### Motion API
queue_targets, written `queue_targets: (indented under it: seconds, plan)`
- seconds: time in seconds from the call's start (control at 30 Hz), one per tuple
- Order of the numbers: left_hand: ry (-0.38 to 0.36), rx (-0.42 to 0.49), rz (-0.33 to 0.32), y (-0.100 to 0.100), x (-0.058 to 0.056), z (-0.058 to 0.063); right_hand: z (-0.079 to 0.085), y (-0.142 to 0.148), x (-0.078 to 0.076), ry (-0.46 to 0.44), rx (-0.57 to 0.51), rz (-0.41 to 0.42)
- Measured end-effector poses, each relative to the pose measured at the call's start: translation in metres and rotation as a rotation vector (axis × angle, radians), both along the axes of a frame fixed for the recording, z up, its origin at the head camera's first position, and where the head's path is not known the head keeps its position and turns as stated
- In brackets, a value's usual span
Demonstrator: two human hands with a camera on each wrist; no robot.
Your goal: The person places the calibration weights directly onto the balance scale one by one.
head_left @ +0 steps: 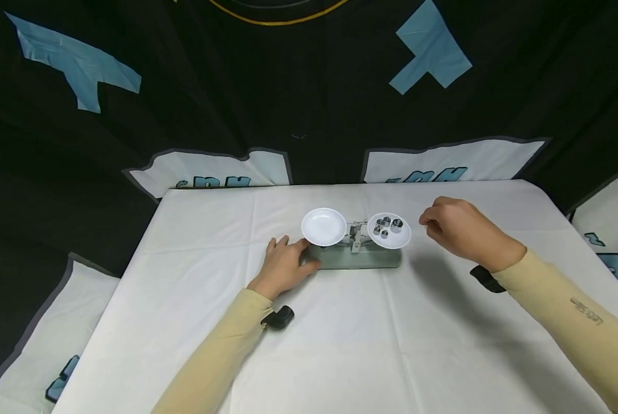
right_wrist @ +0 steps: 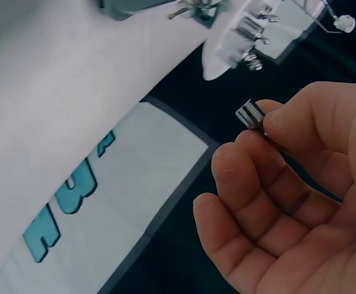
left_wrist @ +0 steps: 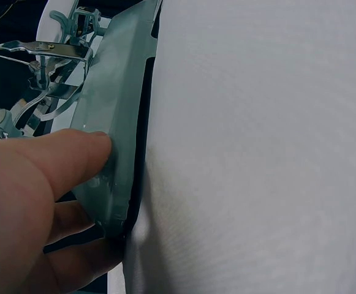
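A balance scale with a grey-green base stands on the white table. Its left pan is bare, while several small silver weights stand in its right pan. At the base's left end, my left hand holds the scale; in the left wrist view the thumb lies on the base and fingers wrap its end. Right of the right pan, my right hand is raised above the table. Between thumb and forefinger it pinches a small silver cylindrical weight, which the fingers hide in the head view.
The white cloth-covered table spreads around the scale. Behind it hangs a black cloth with light blue patches. Lettered white panels show beyond the table's far edge.
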State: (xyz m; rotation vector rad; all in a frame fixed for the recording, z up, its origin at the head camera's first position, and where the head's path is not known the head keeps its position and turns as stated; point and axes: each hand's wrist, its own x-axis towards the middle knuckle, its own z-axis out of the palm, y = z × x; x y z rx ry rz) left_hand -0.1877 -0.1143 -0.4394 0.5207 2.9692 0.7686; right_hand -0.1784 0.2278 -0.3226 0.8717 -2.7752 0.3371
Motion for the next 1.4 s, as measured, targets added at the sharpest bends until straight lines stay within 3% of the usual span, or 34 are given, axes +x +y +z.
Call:
queue_targets:
  seconds: [0.57, 1.4]
  plan:
    - [0.006, -0.005, 0.007, -0.004, -0.003, -0.002, 0.001, -0.039, -0.009, -0.078, -0.002, 0.042]
    - [0.003, 0.002, 0.008, 0.000, 0.000, 0.001, -0.017, -0.045, -0.009, -0.047, 0.036, 0.041]
